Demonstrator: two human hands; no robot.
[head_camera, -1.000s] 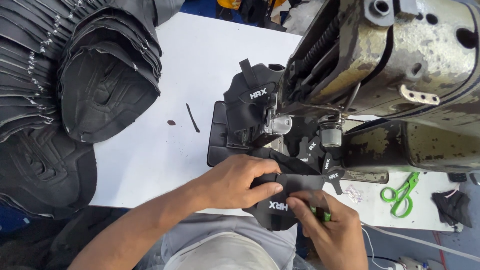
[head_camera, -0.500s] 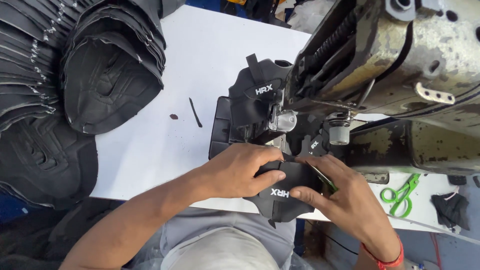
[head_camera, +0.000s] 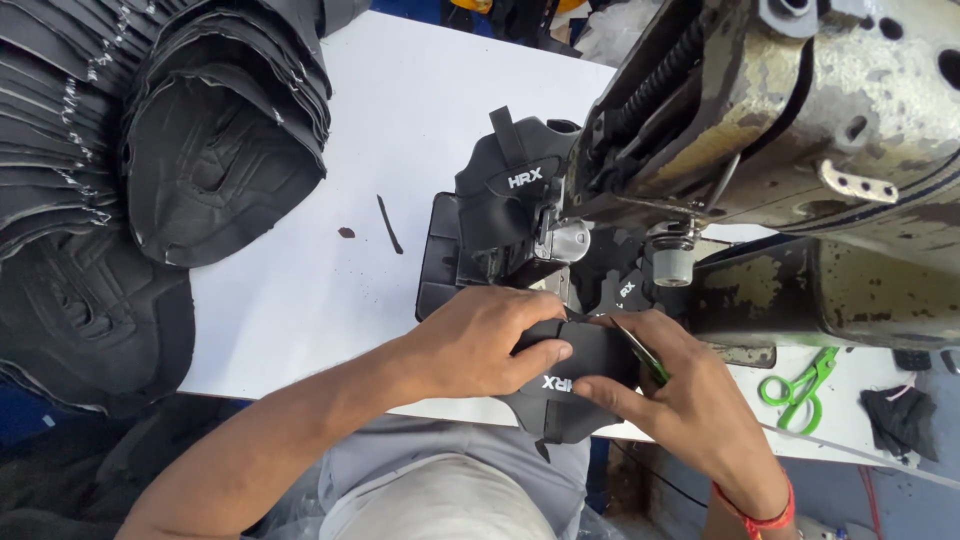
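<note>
Black shoe piece (head_camera: 575, 385) lies at the near edge of the white table (head_camera: 400, 130), just in front of the sewing machine (head_camera: 780, 130). It is soft and dark, with small white letters on it. Its lower tip hangs past the table edge.

Much of it is hidden. The left hand (head_camera: 490, 340) covers its left part, and the right hand (head_camera: 680, 400) covers its right side. Where the piece meets the machine is hard to see, because the hands and dark parts all run together there. The needle cannot be made out. The machine is cut off at the top and right of the picture.

The left hand lies flat on the piece, fingers bent over it, thumb pressing on top. The right hand pinches the piece at its right edge, and a thin green-handled tool (head_camera: 640, 352) sticks out between its fingers. What kind of tool it is cannot be told.

Half a second ago both hands were in nearly the same spot. Now the right hand has slid a little to the right, and the thin tool shows more.

Another black shoe piece (head_camera: 510, 190) stands up behind the machine's foot. Green scissors (head_camera: 800, 385) lie on the table to the right. Stacks of black shoe pieces (head_camera: 210, 150) sit at the left, with a dark thread scrap (head_camera: 389, 224) on the table near them.
</note>
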